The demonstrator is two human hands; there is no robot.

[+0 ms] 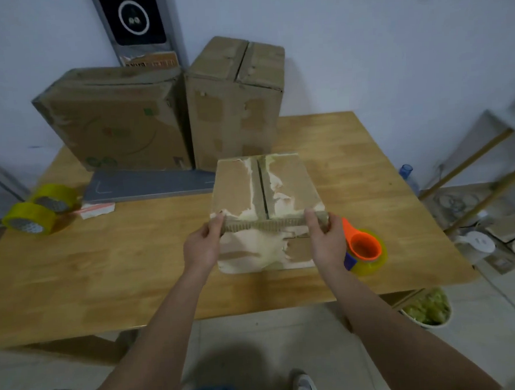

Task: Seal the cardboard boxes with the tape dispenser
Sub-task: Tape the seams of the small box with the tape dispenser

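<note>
A small worn cardboard box stands on the wooden table in front of me, its top flaps closed with a dark seam down the middle. My left hand grips its near left top edge, thumb on top. My right hand grips the near right top edge the same way. The orange tape dispenser with a yellow tape roll lies on the table just right of my right hand.
Two larger cardboard boxes stand at the table's back. A grey flat board lies before them. Two yellow tape rolls sit at the left edge. A bin of scraps and wooden shelving stand to the right.
</note>
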